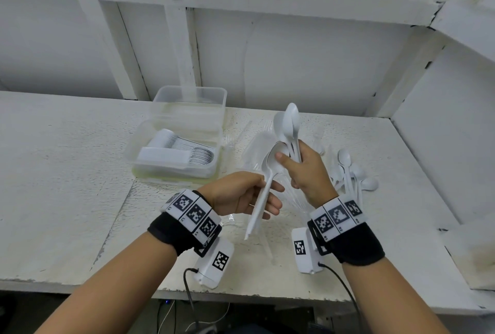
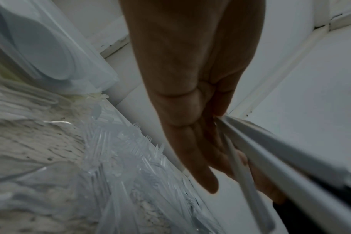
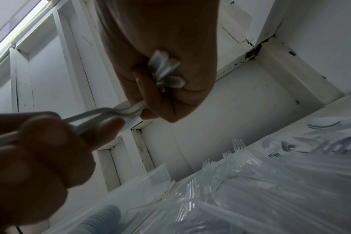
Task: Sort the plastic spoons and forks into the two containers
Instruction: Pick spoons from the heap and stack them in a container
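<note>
My right hand (image 1: 300, 167) grips a bunch of white plastic spoons (image 1: 290, 122) by the handles, bowls pointing up; the handle ends (image 3: 166, 71) poke out of the fist (image 3: 170, 95). Its thumb presses on the bowls of two or three more spoons (image 1: 274, 160). My left hand (image 1: 265, 199) curls round the long handles (image 1: 258, 205) (image 2: 291, 152) of these. A clear container (image 1: 134, 158) at left holds a neat row of spoons. Behind it stands a second clear container (image 1: 214, 92) that looks empty. Clear plastic forks (image 1: 254, 143) (image 3: 230, 182) (image 2: 130, 158) lie heaped on the table under my hands.
Loose white spoons (image 1: 353, 173) lie on the table to the right of my right hand. The white table (image 1: 67, 173) ends in a wall at the back and a side panel (image 1: 442, 146) at right. Wrist cameras with cables hang under both wrists.
</note>
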